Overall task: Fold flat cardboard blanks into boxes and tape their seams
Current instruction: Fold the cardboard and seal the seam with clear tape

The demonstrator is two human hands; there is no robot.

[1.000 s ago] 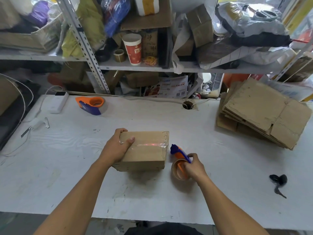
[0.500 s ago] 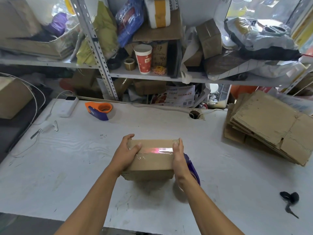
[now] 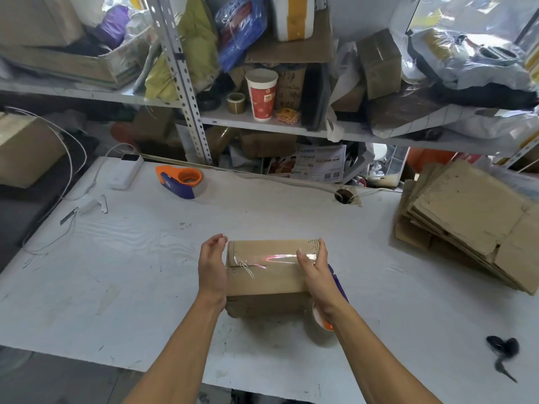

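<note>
A small folded cardboard box (image 3: 267,275) stands on the white table (image 3: 116,258), with clear tape running along its top seam. My left hand (image 3: 212,266) lies flat against the box's left end, fingers straight. My right hand (image 3: 315,269) grips the box's right end, thumb on the taped top. An orange and purple tape dispenser (image 3: 328,310) lies on the table just right of the box, mostly hidden under my right wrist. A stack of flat cardboard blanks (image 3: 466,223) lies at the table's right side.
A second orange tape dispenser (image 3: 182,179) sits at the back left beside a white power bank (image 3: 126,172) and cables. Black keys (image 3: 503,349) lie at the front right. A cluttered metal shelf (image 3: 256,118) rises behind the table.
My right hand let go of the tape dispenser and moved onto the box's right end. My left hand slid from the box's top to its left end.
</note>
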